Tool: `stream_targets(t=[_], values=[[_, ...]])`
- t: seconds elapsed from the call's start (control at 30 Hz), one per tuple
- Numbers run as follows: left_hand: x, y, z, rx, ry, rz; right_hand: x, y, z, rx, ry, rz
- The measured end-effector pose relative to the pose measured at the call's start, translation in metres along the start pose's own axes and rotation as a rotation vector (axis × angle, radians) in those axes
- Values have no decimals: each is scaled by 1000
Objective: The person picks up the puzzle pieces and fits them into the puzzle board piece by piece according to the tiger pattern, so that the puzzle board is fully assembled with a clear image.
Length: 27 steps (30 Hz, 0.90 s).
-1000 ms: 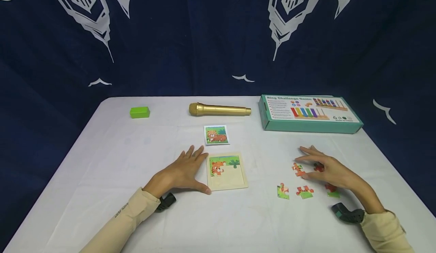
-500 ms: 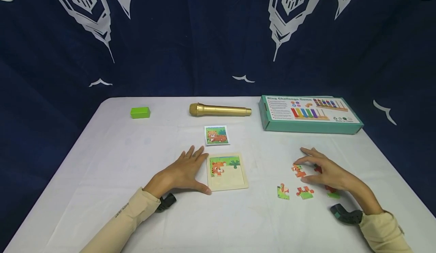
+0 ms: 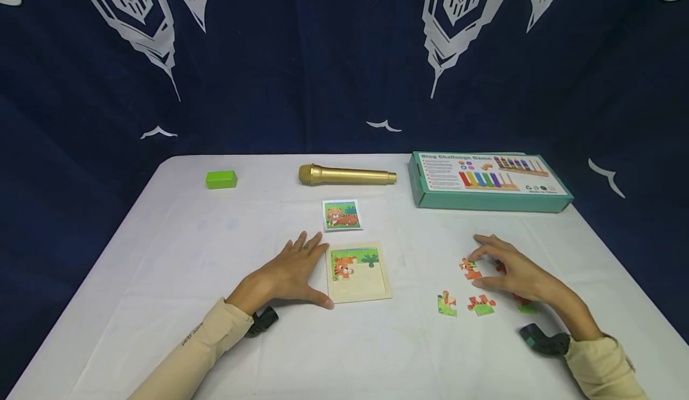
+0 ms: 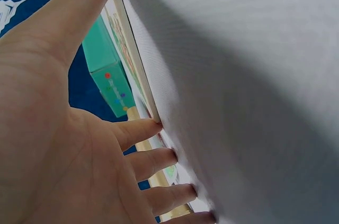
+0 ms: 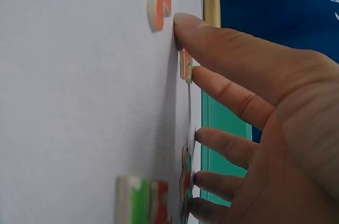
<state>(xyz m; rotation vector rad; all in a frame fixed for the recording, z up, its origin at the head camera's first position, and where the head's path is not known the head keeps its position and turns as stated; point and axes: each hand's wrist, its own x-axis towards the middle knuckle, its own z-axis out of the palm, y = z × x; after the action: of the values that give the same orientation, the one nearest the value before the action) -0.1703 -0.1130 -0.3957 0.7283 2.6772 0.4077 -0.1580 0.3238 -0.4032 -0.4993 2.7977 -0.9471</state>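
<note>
My left hand [image 3: 287,274] lies spread on the cloth, its thumb and index finger at the left corners of a wooden puzzle board [image 3: 371,286]. A tiger's face and green-and-blue pieces fill the board's upper left and top. In the left wrist view the straight fingers touch the cloth along the board's edge [image 4: 139,60]. My right hand [image 3: 517,271] pinches an orange tiger puzzle piece [image 3: 470,268] at its edges between thumb and index finger, low over the cloth. Several other pieces lie around it, among them two green-and-orange ones [image 3: 481,305]; two are partly hidden by the hand.
Behind the board lies a tiger picture card [image 3: 341,215]. Farther back are a gold microphone [image 3: 347,176], a green block [image 3: 221,179] and a teal game box [image 3: 492,201] at the right. A dark blue patterned curtain [image 3: 301,65] hangs behind the table.
My right thumb and index finger have closed in on the orange tiger piece, which has shifted slightly left. The left hand and the board have stayed in place.
</note>
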Motion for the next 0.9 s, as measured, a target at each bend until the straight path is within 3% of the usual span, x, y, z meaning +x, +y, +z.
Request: stream_targets(t=[0.5,0.9], values=[[1,-1,0,7,-6,-7,-3,5,-5,-27,34,-23],[1,-1,1,-20,4,9,-2,2,-3,-47,41,4]])
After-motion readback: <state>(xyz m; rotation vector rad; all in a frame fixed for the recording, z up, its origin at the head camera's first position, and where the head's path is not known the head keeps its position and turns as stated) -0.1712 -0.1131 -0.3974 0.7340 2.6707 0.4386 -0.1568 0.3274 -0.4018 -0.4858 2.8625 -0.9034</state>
